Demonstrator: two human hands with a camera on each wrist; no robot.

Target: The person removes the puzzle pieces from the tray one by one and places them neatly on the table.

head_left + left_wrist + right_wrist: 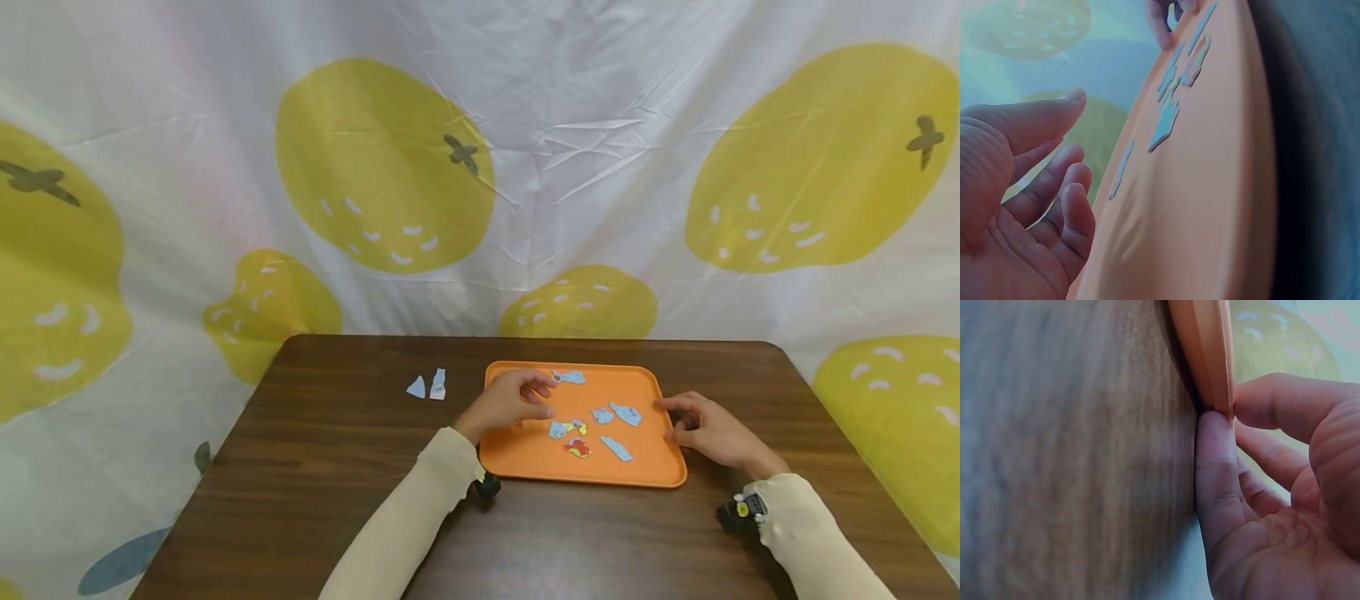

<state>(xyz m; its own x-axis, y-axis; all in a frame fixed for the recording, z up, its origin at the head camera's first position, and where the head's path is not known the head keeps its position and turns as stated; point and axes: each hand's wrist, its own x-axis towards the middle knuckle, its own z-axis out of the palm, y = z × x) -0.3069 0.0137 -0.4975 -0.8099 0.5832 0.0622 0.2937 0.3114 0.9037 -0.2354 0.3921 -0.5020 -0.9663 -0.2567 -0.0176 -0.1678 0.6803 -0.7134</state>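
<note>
Head view: the left hand (512, 402) is hovering over the left part of an orange tray (517, 460), thumb and fingers apart and holding nothing, while the right hand (715, 432) is gripping the tray's right rim with thumb and fingers. Flat picture pieces (626, 414) are lying on the tray between the hands, one of them at the far side, and two pale blue pieces (438, 386) are lying on the table (337, 467) left of the tray. The tray is resting on this dark brown wood-grain surface, and a yellow-patterned white cloth (585, 208) is hanging behind the far edge.
</note>
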